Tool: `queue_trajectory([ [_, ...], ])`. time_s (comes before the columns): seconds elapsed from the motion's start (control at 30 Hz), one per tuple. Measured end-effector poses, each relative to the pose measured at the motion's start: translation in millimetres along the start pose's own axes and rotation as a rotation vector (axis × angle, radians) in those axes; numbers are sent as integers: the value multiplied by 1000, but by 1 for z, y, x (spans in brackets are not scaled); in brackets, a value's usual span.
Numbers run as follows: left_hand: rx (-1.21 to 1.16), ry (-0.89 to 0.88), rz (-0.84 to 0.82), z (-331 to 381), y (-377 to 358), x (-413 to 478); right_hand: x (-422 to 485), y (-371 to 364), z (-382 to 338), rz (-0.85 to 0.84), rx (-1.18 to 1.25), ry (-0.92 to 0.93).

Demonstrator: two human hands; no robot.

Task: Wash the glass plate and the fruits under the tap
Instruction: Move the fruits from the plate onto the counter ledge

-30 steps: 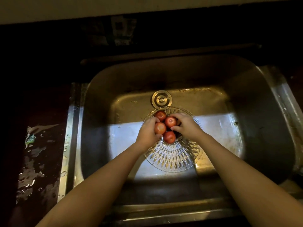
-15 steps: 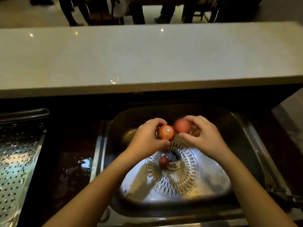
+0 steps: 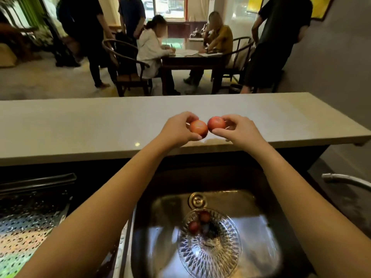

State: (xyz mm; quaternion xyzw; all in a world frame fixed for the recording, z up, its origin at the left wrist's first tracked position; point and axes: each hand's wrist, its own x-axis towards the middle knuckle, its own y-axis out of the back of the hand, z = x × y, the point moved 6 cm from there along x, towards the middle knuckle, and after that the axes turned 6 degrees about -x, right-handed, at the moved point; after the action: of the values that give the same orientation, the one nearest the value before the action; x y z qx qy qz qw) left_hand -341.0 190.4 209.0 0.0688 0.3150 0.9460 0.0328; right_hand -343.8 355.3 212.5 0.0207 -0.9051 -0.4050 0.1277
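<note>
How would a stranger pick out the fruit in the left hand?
Above the pale counter behind the sink, two hands each hold a round red fruit. The left hand grips the lower, more orange fruit; the right hand holds a redder fruit.

No readable text, labels, brands or numbers in view. The sheets of paper (image 3: 209,54) on the far dining table (image 3: 190,61) are too small and blurred to make anything out. The yellow framed picture (image 3: 319,6) at top right has no legible lettering either.
</note>
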Motion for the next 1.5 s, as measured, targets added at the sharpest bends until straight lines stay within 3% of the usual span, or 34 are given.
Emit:
queue_trajectory([
  [0.3, -21, 78, -30, -28, -13, 10, 14, -31, 25, -45, -156, -75],
  [0.77, 94, 16, -11, -25, -17, 5, 10, -35, 24, -85, -121, -56],
  [0.9, 120, -39, 139, -11, -4, -8, 3, -27, 19, -78, -127, -60],
  [1.03, 7, -230, 332, -20, 1, -61, -28, -13, 32, 67, -41, -36],
  [1.13, -49, -82, 155, -72, -49, -90, -64, -35, 67, 83, 90, -59],
  [1.27, 124, 320, -229, -169, -134, -96, -104, -121, 135, -296, -75, -238],
  [1.37, 201, 445, -343, -220, -177, -98, -124, -174, 180, -479, -140, -350],
  [1.5, 244, 510, -385, -262, -222, -107, -131, -227, 221, -595, -292, -371],
])
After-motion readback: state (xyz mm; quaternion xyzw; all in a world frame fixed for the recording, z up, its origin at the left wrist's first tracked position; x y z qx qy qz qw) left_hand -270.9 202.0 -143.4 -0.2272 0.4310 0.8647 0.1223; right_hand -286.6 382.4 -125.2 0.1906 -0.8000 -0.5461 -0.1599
